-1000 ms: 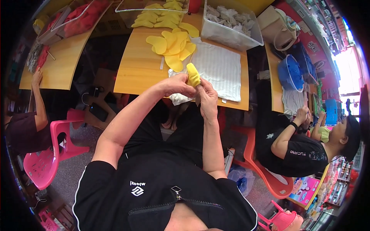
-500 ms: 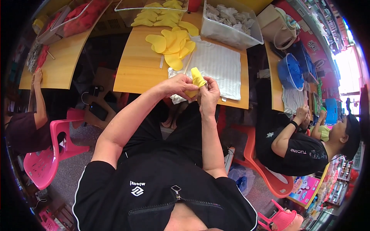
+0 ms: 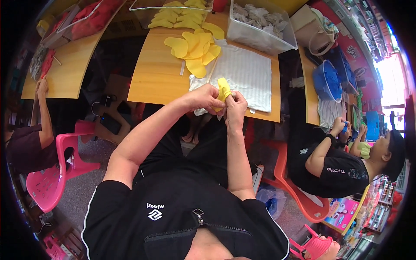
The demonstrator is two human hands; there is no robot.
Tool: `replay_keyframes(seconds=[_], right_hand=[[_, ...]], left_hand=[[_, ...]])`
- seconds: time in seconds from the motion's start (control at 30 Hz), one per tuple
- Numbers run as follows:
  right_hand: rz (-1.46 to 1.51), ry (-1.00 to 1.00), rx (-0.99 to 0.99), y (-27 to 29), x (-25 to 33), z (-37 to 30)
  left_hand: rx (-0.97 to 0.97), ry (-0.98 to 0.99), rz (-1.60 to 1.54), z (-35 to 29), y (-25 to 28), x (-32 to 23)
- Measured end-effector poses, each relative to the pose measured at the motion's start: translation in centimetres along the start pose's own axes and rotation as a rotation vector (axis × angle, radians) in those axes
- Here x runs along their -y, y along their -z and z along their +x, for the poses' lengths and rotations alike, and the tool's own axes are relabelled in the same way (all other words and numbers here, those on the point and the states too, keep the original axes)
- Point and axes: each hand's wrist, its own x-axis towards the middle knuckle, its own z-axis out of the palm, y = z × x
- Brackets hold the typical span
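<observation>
A yellow curved cloth piece (image 3: 223, 86) is pinched between my two hands above the table's near edge. My left hand (image 3: 203, 98) has its fingers closed on the lower part of the piece. My right hand (image 3: 236, 107) pinches its right side, with thumb and fingers pressed together. Just beyond lies a striped white cloth (image 3: 247, 71) with a thin stick (image 3: 212, 71) at its left. A loose pile of flat yellow pieces (image 3: 197, 48) sits behind my left hand. Farther back, plumper yellow pieces (image 3: 173, 18) lie in rows.
A translucent bin (image 3: 260, 40) of crumpled whitish pieces stands at the back right of the wooden table (image 3: 151, 73). A co-worker (image 3: 342, 169) sits at the right beside a blue tub (image 3: 327, 80). Another person's hands (image 3: 42, 89) work at the left table. Pink chair (image 3: 60, 173) at left.
The yellow piece has turned more upright and its top has shifted slightly right. My left fingers have curled in closer to my right hand. The right co-worker now holds something blue.
</observation>
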Motion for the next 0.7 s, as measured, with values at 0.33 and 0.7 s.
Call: replay_keyframes(seconds=[0.33, 0.7], right_hand=[[0.101, -0.01, 0.065, -0.7, 2.0, -0.3], [-0.332, 0.292, 0.042, -0.2, 1.3, -0.9]], left_hand=[[-0.095, 0.059, -0.599, 0.3, 1.2, 1.9], [-0.091, -0.075, -0.335, 0.2, 0.9, 0.7]])
